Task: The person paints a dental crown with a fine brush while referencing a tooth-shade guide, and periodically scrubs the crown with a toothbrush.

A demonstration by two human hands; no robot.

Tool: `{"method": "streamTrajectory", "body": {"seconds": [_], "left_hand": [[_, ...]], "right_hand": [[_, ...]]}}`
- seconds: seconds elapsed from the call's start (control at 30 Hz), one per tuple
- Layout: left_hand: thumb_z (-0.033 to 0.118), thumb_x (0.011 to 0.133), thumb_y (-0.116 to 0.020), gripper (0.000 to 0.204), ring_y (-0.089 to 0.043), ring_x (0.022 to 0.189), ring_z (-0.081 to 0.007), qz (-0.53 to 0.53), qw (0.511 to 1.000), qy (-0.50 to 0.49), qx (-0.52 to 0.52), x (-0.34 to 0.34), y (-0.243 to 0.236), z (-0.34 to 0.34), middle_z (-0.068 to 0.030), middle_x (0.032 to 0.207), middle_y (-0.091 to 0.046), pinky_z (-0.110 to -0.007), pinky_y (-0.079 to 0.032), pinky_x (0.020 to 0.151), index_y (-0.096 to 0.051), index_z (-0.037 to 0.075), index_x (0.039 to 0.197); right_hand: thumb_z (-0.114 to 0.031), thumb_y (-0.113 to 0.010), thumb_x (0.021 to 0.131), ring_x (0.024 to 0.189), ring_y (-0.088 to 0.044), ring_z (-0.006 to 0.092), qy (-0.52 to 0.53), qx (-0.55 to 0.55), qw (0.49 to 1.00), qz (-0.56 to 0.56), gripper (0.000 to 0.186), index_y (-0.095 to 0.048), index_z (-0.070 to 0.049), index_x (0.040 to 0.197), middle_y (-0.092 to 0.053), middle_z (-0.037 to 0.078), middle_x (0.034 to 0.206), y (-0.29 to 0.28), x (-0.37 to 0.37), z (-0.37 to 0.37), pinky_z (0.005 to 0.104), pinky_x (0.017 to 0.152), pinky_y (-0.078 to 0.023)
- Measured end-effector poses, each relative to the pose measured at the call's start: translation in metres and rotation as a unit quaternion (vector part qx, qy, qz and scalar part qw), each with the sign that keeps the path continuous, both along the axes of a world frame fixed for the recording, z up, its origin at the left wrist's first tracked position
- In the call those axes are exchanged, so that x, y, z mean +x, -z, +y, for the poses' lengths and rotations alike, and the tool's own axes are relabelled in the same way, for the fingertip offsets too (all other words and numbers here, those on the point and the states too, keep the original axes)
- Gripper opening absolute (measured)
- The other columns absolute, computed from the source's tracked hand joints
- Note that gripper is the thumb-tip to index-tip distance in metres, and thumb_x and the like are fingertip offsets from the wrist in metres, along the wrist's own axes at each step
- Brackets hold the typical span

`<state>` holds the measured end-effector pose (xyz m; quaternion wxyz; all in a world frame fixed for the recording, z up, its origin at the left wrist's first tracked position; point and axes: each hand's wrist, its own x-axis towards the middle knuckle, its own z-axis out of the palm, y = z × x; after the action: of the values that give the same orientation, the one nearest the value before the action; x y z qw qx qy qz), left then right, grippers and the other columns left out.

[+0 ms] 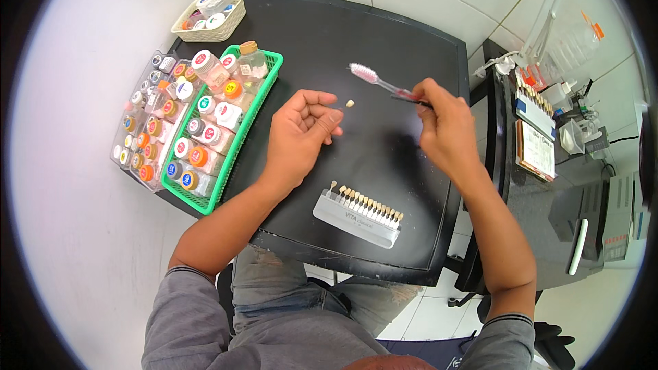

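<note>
My right hand point(442, 120) grips a toothbrush point(375, 79) with pale pink-and-white bristles and a clear handle with darker parts; its head is tilted up to the left over the black desk point(308, 41). My left hand point(308, 127) is open, fingers loosely bent and apart, just left of a small cream tooth-like piece point(349, 103). Below both hands, near the desk's front edge, lies a grey tooth shade guide point(353, 223) with a row of tooth-shaped tabs.
A green basket point(226, 164) and a clear tray point(140, 127) of small jars line the left side, a cream basket point(223, 31) behind them. On the right stands a dark side desk point(541, 219) with another shade guide point(534, 109), a notebook point(534, 151) and containers.
</note>
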<state>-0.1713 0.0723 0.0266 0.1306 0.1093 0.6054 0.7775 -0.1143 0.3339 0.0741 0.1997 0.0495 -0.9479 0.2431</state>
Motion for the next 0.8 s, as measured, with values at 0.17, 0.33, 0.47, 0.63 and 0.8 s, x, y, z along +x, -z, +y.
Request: {"method": "streamTrajectory", "body": {"seconds": [0.17, 0.33, 0.47, 0.63, 0.8], "left_hand": [[-0.002, 0.104, -0.077, 0.034, -0.074, 0.088, -0.0119, 0.169, 0.979, -0.053, -0.096, 0.004, 0.005, 0.006, -0.0097, 0.100, -0.078, -0.027, -0.058, 0.080, -0.053, 0.001, 0.129], [-0.004, 0.104, -0.075, 0.036, -0.074, 0.088, -0.0128, 0.218, 0.966, -0.076, -0.116, 0.004, 0.007, 0.004, -0.0112, 0.100, -0.078, -0.027, -0.059, 0.081, -0.048, 0.002, 0.129], [-0.004, 0.105, -0.074, 0.036, -0.074, 0.088, -0.0129, 0.218, 0.967, -0.077, -0.108, 0.003, 0.009, 0.004, -0.0114, 0.101, -0.078, -0.028, -0.058, 0.082, -0.048, 0.002, 0.129], [-0.004, 0.105, -0.074, 0.036, -0.073, 0.089, -0.0126, 0.217, 0.967, -0.069, -0.112, 0.004, 0.007, 0.005, -0.0113, 0.102, -0.078, -0.027, -0.058, 0.082, -0.048, 0.002, 0.129], [-0.004, 0.106, -0.073, 0.034, -0.073, 0.088, -0.0123, 0.221, 0.967, -0.071, -0.104, 0.004, 0.009, 0.006, -0.0111, 0.102, -0.078, -0.027, -0.058, 0.081, -0.048, 0.002, 0.129]], "right_hand": [[0.001, -0.067, 0.098, 0.092, -0.073, 0.0422, -0.036, -0.099, 0.989, -0.104, 0.016, -0.065, -0.007, 0.112, -0.076, 0.017, 0.094, -0.007, 0.006, -0.011, 0.0524, 0.081, -0.052], [0.001, -0.066, 0.100, 0.091, -0.073, 0.0459, -0.060, -0.065, 0.978, -0.188, 0.015, -0.065, -0.006, 0.113, -0.077, 0.019, 0.095, -0.004, 0.011, -0.015, 0.0533, 0.078, -0.054], [0.000, -0.067, 0.099, 0.093, -0.074, 0.0461, -0.003, -0.038, 0.991, -0.125, 0.015, -0.065, -0.006, 0.113, -0.077, 0.020, 0.096, -0.006, 0.009, -0.014, 0.0553, 0.079, -0.053], [0.000, -0.069, 0.096, 0.095, -0.074, 0.0463, 0.014, 0.013, 0.995, -0.094, 0.016, -0.065, -0.006, 0.111, -0.078, 0.020, 0.097, -0.003, 0.009, -0.012, 0.0566, 0.081, -0.055], [0.000, -0.069, 0.095, 0.097, -0.075, 0.0461, -0.020, -0.004, 0.995, -0.102, 0.017, -0.066, -0.006, 0.111, -0.079, 0.019, 0.099, -0.005, 0.010, -0.016, 0.0570, 0.082, -0.055]]}}
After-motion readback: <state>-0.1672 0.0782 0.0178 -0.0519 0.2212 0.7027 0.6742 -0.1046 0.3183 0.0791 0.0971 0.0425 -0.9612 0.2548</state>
